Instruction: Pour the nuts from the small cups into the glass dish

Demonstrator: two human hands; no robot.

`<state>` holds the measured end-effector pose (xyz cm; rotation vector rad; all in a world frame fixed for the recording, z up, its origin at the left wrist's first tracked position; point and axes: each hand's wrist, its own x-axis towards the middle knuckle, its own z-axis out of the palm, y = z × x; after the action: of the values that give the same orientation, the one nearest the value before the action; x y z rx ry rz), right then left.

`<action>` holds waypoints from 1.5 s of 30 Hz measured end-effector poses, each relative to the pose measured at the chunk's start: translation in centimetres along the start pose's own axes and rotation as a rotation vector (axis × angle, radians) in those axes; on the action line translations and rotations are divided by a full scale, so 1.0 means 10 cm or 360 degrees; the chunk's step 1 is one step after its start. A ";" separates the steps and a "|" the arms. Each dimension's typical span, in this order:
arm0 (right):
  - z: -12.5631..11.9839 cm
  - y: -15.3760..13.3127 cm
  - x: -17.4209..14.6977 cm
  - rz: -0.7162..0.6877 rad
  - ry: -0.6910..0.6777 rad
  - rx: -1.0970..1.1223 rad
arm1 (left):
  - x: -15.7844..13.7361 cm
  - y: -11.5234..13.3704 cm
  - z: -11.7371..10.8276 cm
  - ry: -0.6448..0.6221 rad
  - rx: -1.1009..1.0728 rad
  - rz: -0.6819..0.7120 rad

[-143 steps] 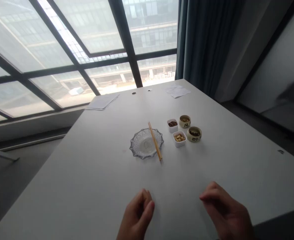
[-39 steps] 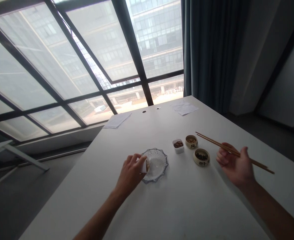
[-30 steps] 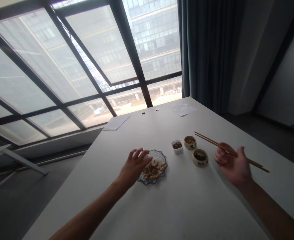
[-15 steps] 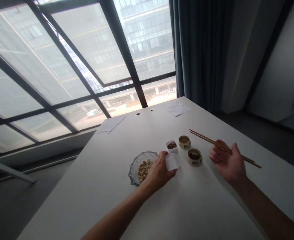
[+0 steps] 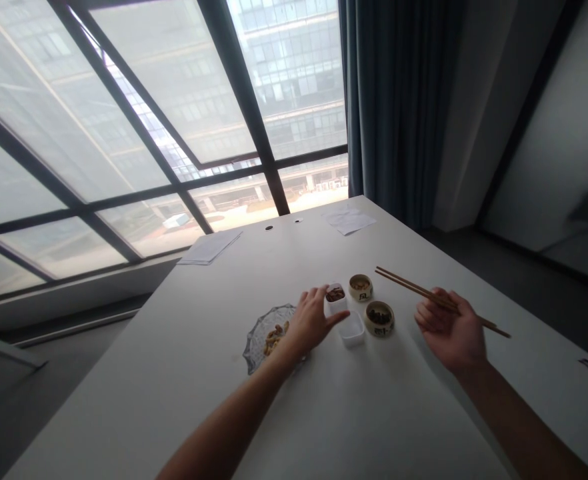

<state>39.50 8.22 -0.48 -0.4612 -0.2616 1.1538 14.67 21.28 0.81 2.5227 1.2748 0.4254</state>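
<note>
My left hand [image 5: 310, 322] is curled round a small white square container [image 5: 337, 305] of thin dark-brown pieces. Its fingers lie along the left side and its thumb crosses the lower front; the container stands upright on the table. Beside the thumb is a second white container [image 5: 352, 329], with nothing visible inside. Beneath my left wrist, partly hidden, a scalloped glass plate [image 5: 254, 339] bears peanuts in their shells [image 5: 274, 339]. My right hand [image 5: 451, 333] is closed on a pair of wooden chopsticks [image 5: 409, 283], held above the table with their tips pointing left.
Two round ceramic bowls stand right of the containers: one bowl [image 5: 361, 295] with light-brown bits, a nearer bowl [image 5: 380, 328] with dark pieces. Paper sheets [image 5: 211, 247] and more paper [image 5: 349, 220] lie at the far edge of the white table [image 5: 294, 267], near windows and a curtain [image 5: 389, 120].
My left hand has let go of the white container with nothing visible in it, now standing farther right. It has moved onto the container of brown pieces. The right hand still holds the chopsticks.
</note>
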 end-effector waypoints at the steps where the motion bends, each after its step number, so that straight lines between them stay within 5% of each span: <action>1: 0.00 -0.01 0.00 0.0000 -0.0012 -0.0009 | 0.10 -0.05 -0.04 0.0012 0.0006 -0.0032; 7: -0.01 0.01 0.03 -0.0068 -0.0007 -0.0165 | 0.69 -0.26 0.04 -0.0240 -0.0053 -0.0065; 12: -0.03 0.00 0.04 -0.0058 0.0004 -0.0173 | 0.79 -0.34 0.06 -0.0298 -0.0150 -0.0032; 16: -0.02 -0.02 0.03 -0.0034 0.0019 -0.0157 | 0.55 -0.49 -0.34 -0.0070 -0.0194 0.0048; 21: 0.01 -0.01 -0.02 0.0028 -0.0033 -0.0153 | -0.10 -0.74 -0.87 0.0206 -0.0039 0.0112; 27: 0.01 0.03 -0.02 0.0071 -0.0010 -0.0161 | -0.71 -0.97 -0.90 0.0062 0.0349 0.0307; 38: -0.03 0.08 0.02 0.0069 -0.0028 -0.0171 | -0.76 -1.06 -0.89 0.0060 0.0988 0.0797; 45: -0.01 0.05 0.02 0.0064 -0.0050 -0.0146 | -0.53 -0.98 -1.01 0.0218 0.0791 0.0680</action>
<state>39.15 8.53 -0.81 -0.5317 -0.3347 1.1923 0.68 23.76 5.70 3.2579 0.9651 0.4141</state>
